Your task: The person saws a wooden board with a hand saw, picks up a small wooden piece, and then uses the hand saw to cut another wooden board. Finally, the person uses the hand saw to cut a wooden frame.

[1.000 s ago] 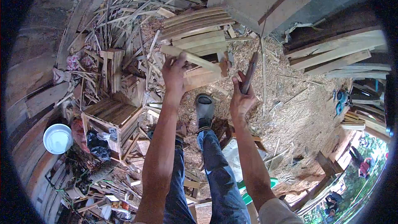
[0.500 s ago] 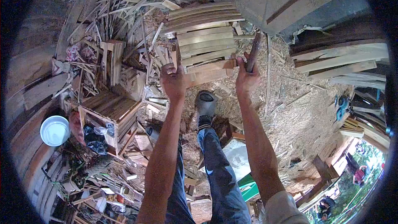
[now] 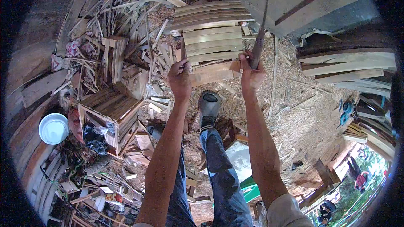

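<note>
A wooden slatted crate [image 3: 213, 41] of pale boards is in front of me, tilted so that its slatted side faces up. My left hand [image 3: 179, 80] is closed on its near left corner, thumb and fingers at the edge. At the near right corner is my right hand [image 3: 252, 73], its fingertips right at the crate's edge. That hand is closed around a long dark tool [image 3: 259, 44], which points up and away and tapers to a thin tip. Along the crate's near side runs a wider, smooth board [image 3: 212, 74].
My shoe [image 3: 209, 104] stands on sawdust just below the crate. Another wooden crate [image 3: 111, 103] sits at left beside a white basin [image 3: 54, 128]. Scrap strips [image 3: 126, 12] are heaped at upper left. Stacked boards [image 3: 345, 62] lie at right. People [image 3: 360, 180] are outside at lower right.
The tool in my right hand has swung more upright, so its thin end now shows. My left hand has turned, with its fingers pointing more to the right at the crate's corner.
</note>
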Demonstrator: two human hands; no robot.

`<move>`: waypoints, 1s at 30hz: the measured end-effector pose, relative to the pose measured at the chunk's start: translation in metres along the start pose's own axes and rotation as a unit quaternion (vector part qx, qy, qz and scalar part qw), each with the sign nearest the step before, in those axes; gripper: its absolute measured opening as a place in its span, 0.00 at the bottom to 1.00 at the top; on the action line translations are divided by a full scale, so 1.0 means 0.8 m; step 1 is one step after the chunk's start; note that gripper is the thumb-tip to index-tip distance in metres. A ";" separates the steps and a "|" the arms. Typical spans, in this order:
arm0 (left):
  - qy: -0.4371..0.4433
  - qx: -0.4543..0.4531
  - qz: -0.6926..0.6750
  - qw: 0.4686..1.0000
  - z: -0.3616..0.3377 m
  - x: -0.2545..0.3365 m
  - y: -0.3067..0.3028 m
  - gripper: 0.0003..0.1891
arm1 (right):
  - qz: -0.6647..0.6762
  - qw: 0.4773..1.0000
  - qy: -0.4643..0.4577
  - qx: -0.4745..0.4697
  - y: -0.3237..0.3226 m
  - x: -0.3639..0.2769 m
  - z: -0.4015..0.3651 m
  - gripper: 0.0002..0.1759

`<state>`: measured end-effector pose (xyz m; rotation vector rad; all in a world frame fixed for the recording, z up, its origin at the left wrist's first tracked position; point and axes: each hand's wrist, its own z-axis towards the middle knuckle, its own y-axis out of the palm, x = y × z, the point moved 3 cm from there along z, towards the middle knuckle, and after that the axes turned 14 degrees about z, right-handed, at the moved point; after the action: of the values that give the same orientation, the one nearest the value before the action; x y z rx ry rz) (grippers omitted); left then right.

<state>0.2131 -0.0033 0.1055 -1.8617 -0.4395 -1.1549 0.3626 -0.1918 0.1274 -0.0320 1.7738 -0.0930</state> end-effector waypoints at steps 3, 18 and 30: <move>0.013 0.001 0.049 0.999 -0.002 0.014 -0.004 0.14 | 0.107 0.994 0.004 -0.015 0.004 0.006 0.002 0.17; 0.040 0.011 0.016 0.999 -0.003 0.016 -0.001 0.12 | 0.012 1.000 0.006 0.007 0.004 -0.009 -0.001 0.19; 0.023 0.016 -0.053 0.998 -0.001 0.000 0.006 0.10 | -0.010 1.000 -0.006 0.015 0.002 -0.003 0.001 0.18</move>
<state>0.2159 -0.0065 0.1038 -1.7980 -0.5327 -1.2520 0.3636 -0.1900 0.1297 -0.0287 1.7600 -0.1329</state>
